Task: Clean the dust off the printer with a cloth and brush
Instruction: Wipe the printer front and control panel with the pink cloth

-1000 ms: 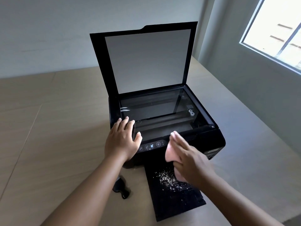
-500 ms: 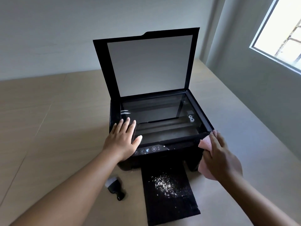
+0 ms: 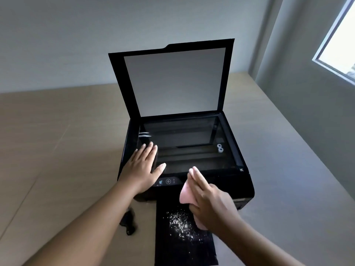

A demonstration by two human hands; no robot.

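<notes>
While left hand [image 3: 141, 169] lies spread (flat) | right hand [image 3: 209, 200] clutches cloth [image 3: 187, 194] at printer [image 3: 244, 181] front edge

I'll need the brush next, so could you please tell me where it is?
In the head view, the brush lies on the table, left of the output tray, partly hidden under the left forearm.

left hand [image 3: 141, 169] flat on printer [image 3: 244, 185] | right hand [image 3: 209, 202] presses cloth [image 3: 186, 194]

wooden table [image 3: 57, 141], grey wall [image 3: 76, 35], window [image 3: 338, 45]
</notes>
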